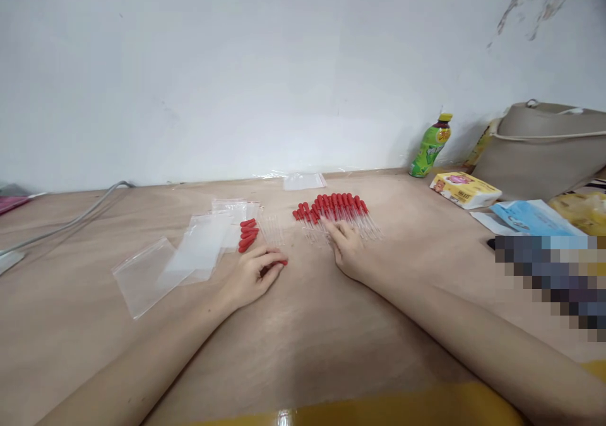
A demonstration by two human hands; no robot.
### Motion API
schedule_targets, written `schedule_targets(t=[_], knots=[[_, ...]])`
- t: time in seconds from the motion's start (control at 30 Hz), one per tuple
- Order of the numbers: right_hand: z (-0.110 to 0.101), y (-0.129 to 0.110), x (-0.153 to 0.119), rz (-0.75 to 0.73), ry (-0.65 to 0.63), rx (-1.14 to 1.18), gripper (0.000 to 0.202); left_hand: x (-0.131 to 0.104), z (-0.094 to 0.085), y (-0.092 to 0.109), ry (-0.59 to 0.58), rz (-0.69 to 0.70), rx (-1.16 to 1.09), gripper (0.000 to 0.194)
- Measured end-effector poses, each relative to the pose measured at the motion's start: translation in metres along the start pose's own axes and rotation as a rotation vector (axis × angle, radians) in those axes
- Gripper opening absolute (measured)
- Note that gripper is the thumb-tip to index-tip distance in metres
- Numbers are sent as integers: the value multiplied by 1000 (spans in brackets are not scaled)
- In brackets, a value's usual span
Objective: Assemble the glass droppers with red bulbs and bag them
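My left hand point(255, 276) is closed, with a small red rubber bulb point(285, 262) pinched between thumb and fingertips. Just beyond it lie several loose red bulbs point(247, 235) in a stack, beside a row of thin clear glass tubes point(272, 229). My right hand point(348, 246) rests on the table with its fingers stretched toward a fanned row of droppers point(338, 205), red bulbs pointing away from me. Its fingertips reach the near side of the row, where a few clear tubes lie crosswise; whether they grip one is hard to see.
Clear zip bags point(196, 246) lie spread on the left, and another small bag point(304, 181) is by the wall. On the right stand a green drink bottle point(428, 148), a yellow tissue pack point(464, 189), a blue packet point(534, 218) and a grey-beige bag point(549, 154). A grey cable point(85, 210) runs at left.
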State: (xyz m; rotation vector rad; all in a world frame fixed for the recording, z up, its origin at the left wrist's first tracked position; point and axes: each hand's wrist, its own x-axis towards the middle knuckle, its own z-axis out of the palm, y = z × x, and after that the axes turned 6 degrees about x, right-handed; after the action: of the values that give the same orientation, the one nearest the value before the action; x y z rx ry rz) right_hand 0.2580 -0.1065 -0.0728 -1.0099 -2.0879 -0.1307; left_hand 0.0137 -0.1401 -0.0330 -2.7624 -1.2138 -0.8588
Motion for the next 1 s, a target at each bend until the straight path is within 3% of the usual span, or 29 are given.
schedule_targets(t=[0.27,0.53,1.0], knots=[[-8,-13,4,-20,-65,55,19,-1,16,-13,-10,-7,212,18],[-1,-23,1,-91,-5,167,20,2,18,-12,28,-116,36,14],[-3,-31,4,-149,-93,198,21,4,15,-5,10,-116,-42,13]])
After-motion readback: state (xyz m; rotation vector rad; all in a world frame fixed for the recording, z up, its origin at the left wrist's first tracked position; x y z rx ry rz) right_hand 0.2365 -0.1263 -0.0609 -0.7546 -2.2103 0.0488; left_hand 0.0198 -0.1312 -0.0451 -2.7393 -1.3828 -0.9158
